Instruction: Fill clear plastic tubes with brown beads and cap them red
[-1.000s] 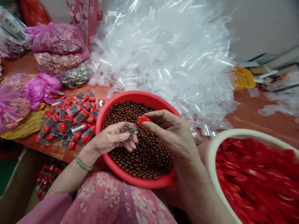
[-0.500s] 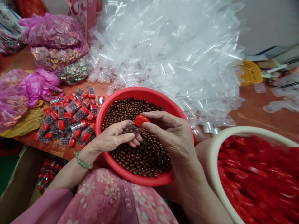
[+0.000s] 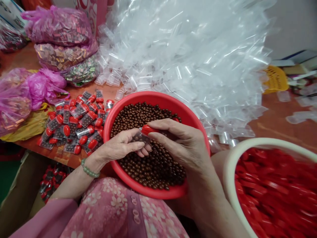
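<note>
My left hand [image 3: 123,143] is closed around a clear plastic tube [image 3: 139,138] with brown balls inside. Between the thumb and fingers of my right hand [image 3: 183,138] is a red plastic cap [image 3: 148,129], set at the tube's upper end; how far it sits on the tube is hidden by my fingers. Both hands are over a red basin [image 3: 109,132] of small brown balls [image 3: 151,172]. Another red cap shows partly behind my right fingers.
Left of the basin lies a heap of filled tubes with red caps [image 3: 76,122]. Behind it spreads a big pile of clear tubes [image 3: 178,56]. A cream tub [image 3: 231,165] of red caps [image 3: 274,188] stands at the right. Pink bags [image 3: 59,28] are stacked at the back left.
My right hand has brought the red cap down and left onto the end of the tube. My left hand still holds the tube. The view has shifted slightly.
</note>
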The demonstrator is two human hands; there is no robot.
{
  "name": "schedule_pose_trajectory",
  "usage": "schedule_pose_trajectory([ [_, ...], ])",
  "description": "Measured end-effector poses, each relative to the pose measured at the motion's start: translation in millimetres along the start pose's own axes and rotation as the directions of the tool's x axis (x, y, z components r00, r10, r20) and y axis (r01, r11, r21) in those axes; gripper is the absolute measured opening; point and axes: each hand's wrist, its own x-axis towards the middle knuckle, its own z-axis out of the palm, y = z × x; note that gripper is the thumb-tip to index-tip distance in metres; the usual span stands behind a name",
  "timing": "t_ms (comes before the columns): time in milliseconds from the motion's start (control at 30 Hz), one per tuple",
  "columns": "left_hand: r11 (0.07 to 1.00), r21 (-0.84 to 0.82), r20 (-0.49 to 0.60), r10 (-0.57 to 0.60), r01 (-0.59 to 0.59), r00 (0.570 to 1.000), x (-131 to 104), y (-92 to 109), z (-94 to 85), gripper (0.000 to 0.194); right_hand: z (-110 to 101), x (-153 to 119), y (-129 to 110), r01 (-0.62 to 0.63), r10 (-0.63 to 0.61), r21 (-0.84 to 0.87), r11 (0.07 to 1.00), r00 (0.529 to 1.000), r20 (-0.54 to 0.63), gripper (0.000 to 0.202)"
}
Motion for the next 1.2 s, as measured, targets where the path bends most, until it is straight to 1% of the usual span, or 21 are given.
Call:
schedule_pose_trajectory([
  [133, 0.999, -0.041, -0.031, 0.013, -0.014, 0.999, -0.6, -0.7, 0.7, 0.031, -14.0, -4.4, 2.5, 0.018, -0.019, -0.089, 0.996, 1.000, -0.014, 0.019],
  [267, 0.994, -0.110, -0.072, 0.004, -0.012, 0.997, -1.1, -0.1, 1.3, 0.030, -20.9, -9.1, 7.1, -0.056, 0.050, -0.106, 0.993, 0.997, -0.062, 0.019],
  [333, 0.986, -0.164, -0.082, 0.000, -0.013, 0.997, -1.3, 0.9, 1.0, 0.035, -18.5, -9.8, 8.0, -0.098, 0.090, -0.074, 0.992, 0.990, -0.106, 0.018],
  [400, 0.974, -0.226, -0.065, -0.004, -0.011, 0.998, -1.8, 2.2, 0.2, 0.042, -13.0, -8.6, 6.9, -0.126, 0.121, -0.016, 0.992, 0.978, -0.170, 0.018],
  [467, 0.961, -0.275, -0.035, -0.005, -0.005, 0.999, -2.7, 3.5, -0.8, 0.048, -6.1, -5.5, 3.9, -0.131, 0.140, 0.054, 0.990, 0.962, -0.235, 0.019],
  [533, 0.953, -0.303, -0.007, 0.001, -0.003, 1.000, -3.8, 4.2, -1.7, 0.050, 0.8, -1.3, -0.2, -0.125, 0.151, 0.114, 0.986, 0.951, -0.268, 0.019],
  [600, 0.950, -0.312, 0.014, 0.004, 0.001, 1.000, -4.8, 4.1, -2.3, 0.051, 6.9, 2.8, -4.0, -0.123, 0.156, 0.141, 0.982, 0.954, -0.257, 0.019],
  [667, 0.948, -0.318, 0.023, 0.013, -0.005, 1.000, -5.3, 3.3, -2.6, 0.051, 12.0, 5.9, -6.6, -0.120, 0.147, 0.128, 0.984, 0.963, -0.224, 0.018],
  [800, 0.949, -0.314, 0.044, 0.013, 0.001, 0.999, -4.9, 1.7, -2.5, 0.039, 19.4, 7.5, -6.3, -0.103, 0.116, 0.093, 0.990, 0.981, -0.157, 0.015],
  [900, 0.952, -0.307, 0.053, -0.007, 0.023, 0.999, -4.0, 0.4, -2.3, 0.033, 23.1, 6.3, -4.2, -0.109, 0.124, 0.103, 0.989, 0.981, -0.152, 0.015],
  [1033, 0.968, -0.251, 0.002, 0.005, -0.004, 1.000, -1.7, -3.3, -1.6, 0.034, 26.4, 6.2, -5.3, -0.135, 0.156, 0.146, 0.980, 0.977, -0.146, 0.013],
  [1133, 0.981, -0.187, -0.039, 0.046, -0.052, 0.998, 0.3, -6.2, -0.3, 0.035, 27.9, 7.9, -7.3, -0.168, 0.198, 0.187, 0.968, 0.968, -0.154, 0.012],
  [1200, 0.989, -0.119, -0.087, 0.077, -0.087, 0.993, 1.1, -6.8, 1.1, 0.033, 29.0, 9.0, -7.0, -0.179, 0.213, 0.201, 0.963, 0.963, -0.162, 0.013],
])
